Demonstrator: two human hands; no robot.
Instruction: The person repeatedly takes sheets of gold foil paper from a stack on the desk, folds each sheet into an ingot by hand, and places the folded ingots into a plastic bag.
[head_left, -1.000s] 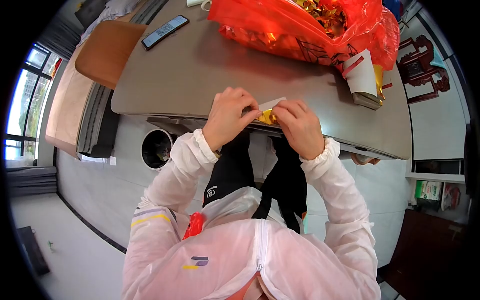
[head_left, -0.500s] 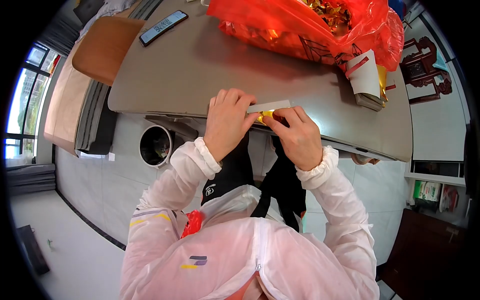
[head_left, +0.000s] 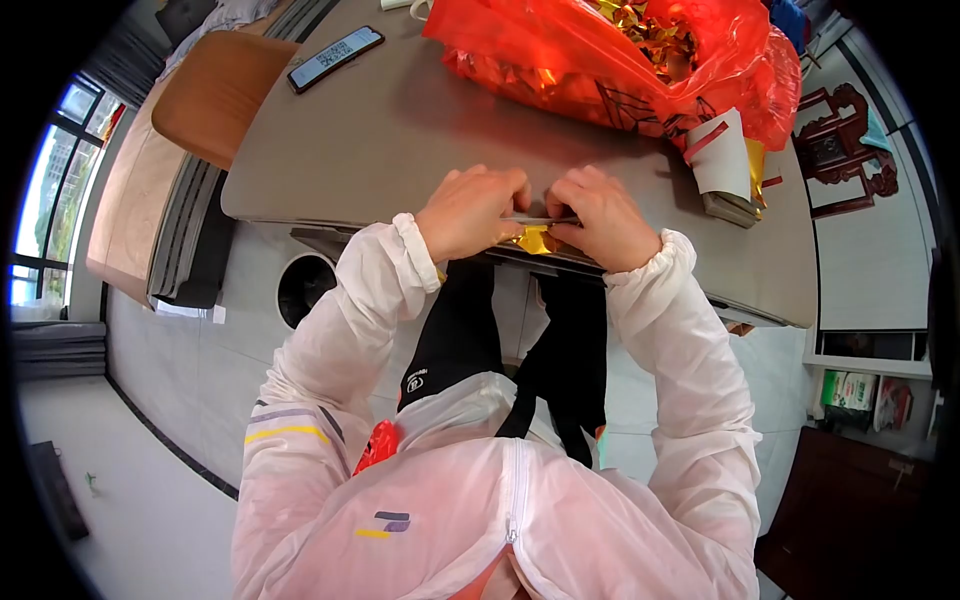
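Note:
A small piece of shiny gold foil (head_left: 537, 240) shows at the table's front edge, between my two hands. My left hand (head_left: 474, 212) is closed at its left end, thumb against the foil and fingers curled on the table side. From the right, my right hand (head_left: 606, 218) pinches the other end with thumb and bent fingers. A thin pale edge runs above the foil between the fingertips; what it belongs to is unclear. The fingers hide most of both ends.
On the grey table (head_left: 390, 150) lie a phone (head_left: 337, 58) and a red plastic bag (head_left: 600, 85) of gold foil pieces. A white paper-wrapped bundle (head_left: 722, 155) sits at the right. A brown chair (head_left: 212, 95) and a bin (head_left: 303, 288) are at the left.
The white strip between my hands no longer shows its flat face. My hands have drawn more level, fingers curled in, and the gold foil is more exposed.

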